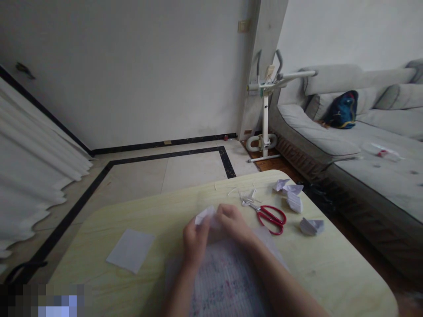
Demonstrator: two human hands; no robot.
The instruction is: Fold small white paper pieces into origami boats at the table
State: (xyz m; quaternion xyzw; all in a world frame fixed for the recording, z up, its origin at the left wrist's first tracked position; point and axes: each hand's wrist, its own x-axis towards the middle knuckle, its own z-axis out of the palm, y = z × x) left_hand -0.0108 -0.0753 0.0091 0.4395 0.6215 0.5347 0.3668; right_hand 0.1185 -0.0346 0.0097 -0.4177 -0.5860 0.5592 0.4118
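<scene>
A small piece of folded white paper [205, 214] is held between my two hands above the table. My left hand [194, 235] pinches its left side, with the thumb on top. Curled over the paper's right side are the fingers of my right hand [233, 220]. Beneath my forearms lies a large printed sheet [228, 275] with lines of text. Red-handled scissors [272, 219] rest just right of my right hand, their blades among thin white paper scraps [246, 197]. A blank square of paper [131, 250] lies flat to the left.
Several folded paper pieces [294, 200] sit along the right edge of the pale wooden table [89, 246]. Beyond are a grey sofa [390, 127] with a dark blue bag [343, 110], a white exercise machine [265, 114], and a white curtain [29, 163] at left.
</scene>
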